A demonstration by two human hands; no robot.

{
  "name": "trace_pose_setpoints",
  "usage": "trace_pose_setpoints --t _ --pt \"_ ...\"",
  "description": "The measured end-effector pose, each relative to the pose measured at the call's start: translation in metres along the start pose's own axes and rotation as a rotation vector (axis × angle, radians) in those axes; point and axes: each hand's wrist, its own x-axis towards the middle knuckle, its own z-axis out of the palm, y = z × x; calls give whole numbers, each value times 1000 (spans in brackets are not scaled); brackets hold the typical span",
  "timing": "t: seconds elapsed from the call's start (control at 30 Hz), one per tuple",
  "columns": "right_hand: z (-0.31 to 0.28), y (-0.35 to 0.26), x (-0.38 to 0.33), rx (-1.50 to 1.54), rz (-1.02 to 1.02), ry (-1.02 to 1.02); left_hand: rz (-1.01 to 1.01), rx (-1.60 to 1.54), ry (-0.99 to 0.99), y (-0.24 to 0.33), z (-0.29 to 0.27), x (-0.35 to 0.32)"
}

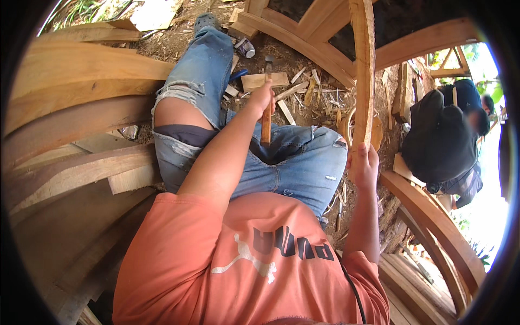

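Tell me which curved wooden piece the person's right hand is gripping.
The narrow pale rib standing upright ahead; the right hand grips its lower end, unlike the wider curved beams stacked on the left.

Daylight was bright and came from the right, where the background blew out to white glare. Soft shadows lay under the planks (81,108). Fisheye bending curved the edges; the black rim vignetted, focus stayed sharp.

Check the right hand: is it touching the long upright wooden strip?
Touching. In the head view the right hand wraps its fingers around the lower end of the wooden strip, with no gap visible between them.
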Motion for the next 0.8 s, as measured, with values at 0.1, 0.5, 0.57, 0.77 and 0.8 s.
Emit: trace_pose_setpoints --t 0.1,0.5,0.57,0.77,0.8 --pt "-49 48 -24 -94 69 113 -60 -225 0 33 -16 4" --pt "-133 319 -309 -461 620 637 184 506 -51 229 -21 -111" --pt "-131 320 -323 -443 909 630 170 713 -28 240 -23 -125" --pt "-136 301 -291 -823 1078 167 50 781 -65 227 -37 -129" --pt "-147 282 -269 -954 1117 -70 33 773 -81 224 -40 -125"
